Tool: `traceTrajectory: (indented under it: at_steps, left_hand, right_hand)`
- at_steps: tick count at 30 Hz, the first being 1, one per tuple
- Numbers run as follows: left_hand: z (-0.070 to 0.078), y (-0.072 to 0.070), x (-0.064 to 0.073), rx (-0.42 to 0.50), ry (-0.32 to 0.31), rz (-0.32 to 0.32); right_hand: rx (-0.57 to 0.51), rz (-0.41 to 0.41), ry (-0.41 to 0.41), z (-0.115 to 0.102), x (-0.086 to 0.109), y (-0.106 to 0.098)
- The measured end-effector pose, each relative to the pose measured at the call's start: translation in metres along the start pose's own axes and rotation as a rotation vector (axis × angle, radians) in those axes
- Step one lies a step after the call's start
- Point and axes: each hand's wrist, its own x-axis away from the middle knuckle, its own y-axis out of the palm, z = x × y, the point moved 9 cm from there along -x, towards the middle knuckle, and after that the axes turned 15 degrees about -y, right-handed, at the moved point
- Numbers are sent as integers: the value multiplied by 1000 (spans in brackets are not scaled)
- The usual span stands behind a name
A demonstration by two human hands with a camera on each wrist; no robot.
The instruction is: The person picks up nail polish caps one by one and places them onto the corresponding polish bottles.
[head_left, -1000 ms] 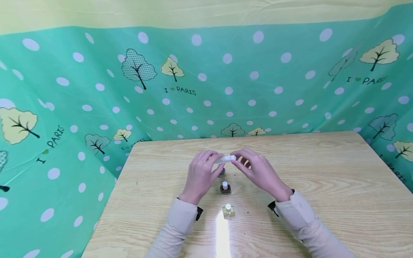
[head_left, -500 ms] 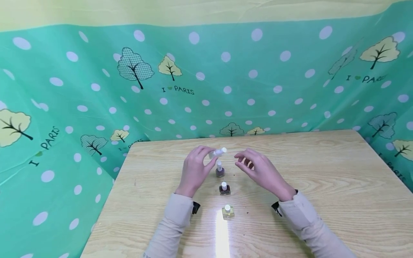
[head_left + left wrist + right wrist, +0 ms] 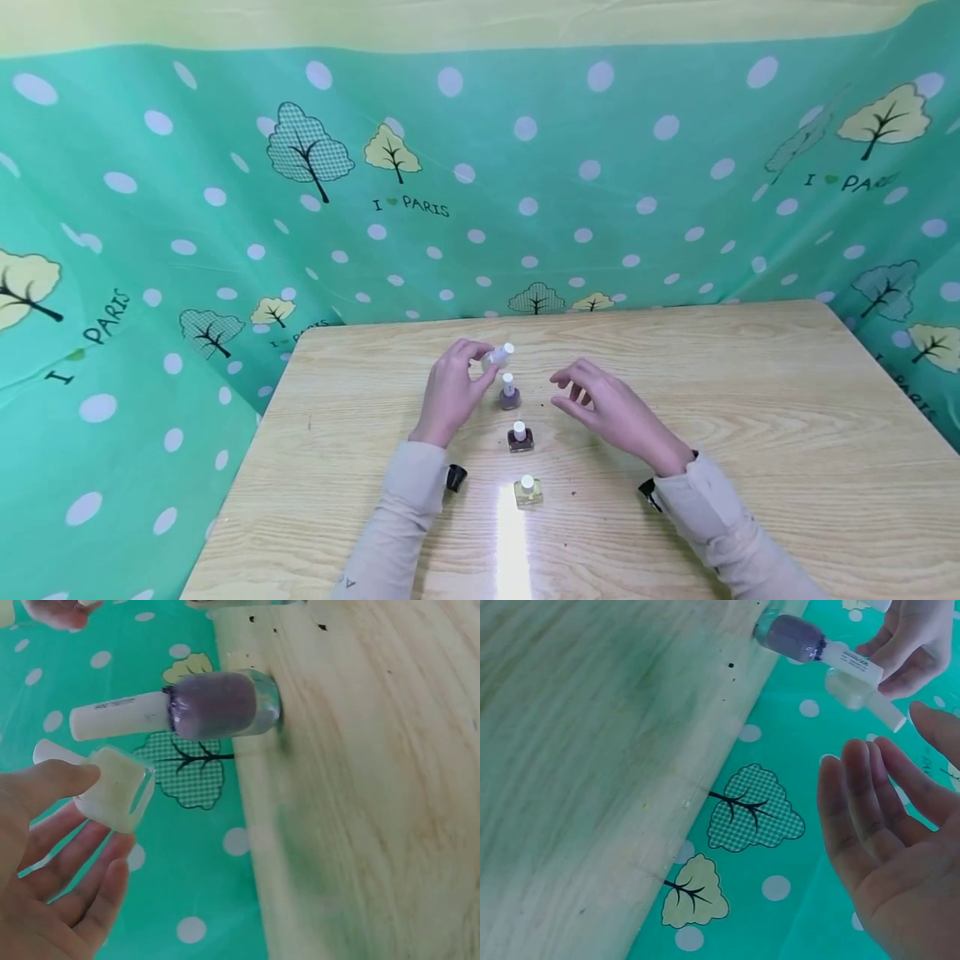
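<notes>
My left hand (image 3: 448,392) pinches a white nail polish bottle (image 3: 116,789) between thumb and fingers, held tilted above the table with its white cap up and to the right. Just in front of it stands a purple nail polish bottle (image 3: 509,398) with a white cap, upright on the wood. To the right of these bottles, my right hand (image 3: 611,414) hovers with fingers loosely bent and nothing in them. In the right wrist view its palm and spread fingers (image 3: 866,802) show plainly.
Nearer me, a dark nail polish bottle (image 3: 521,438) and a pale yellow one (image 3: 528,493) stand in line with the purple bottle on the wooden table (image 3: 750,433). Small dark specks lie around them. A green dotted curtain (image 3: 480,183) hangs behind the table.
One second ago both hands held the white bottle. The right hand has let go and drawn away to the right, while the left hand has tilted the bottle and moved it slightly left.
</notes>
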Motion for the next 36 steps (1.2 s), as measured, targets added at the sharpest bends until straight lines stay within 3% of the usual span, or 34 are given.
traceTrajectory:
  at_steps: [8, 17, 26, 36]
  left_hand:
    - [-23, 25, -7, 19, -161, -160]
    - [-41, 41, -10, 82, -268, -253]
    - [-46, 51, -12, 116, -287, -293]
    - [-45, 53, -11, 75, -292, -291]
  right_hand:
    - [-8, -47, 24, 6, 9, 7]
    - [-7, -100, 40, 13, 18, 16]
    - [0, -127, 37, 14, 23, 18]
    - [10, -140, 28, 18, 29, 22]
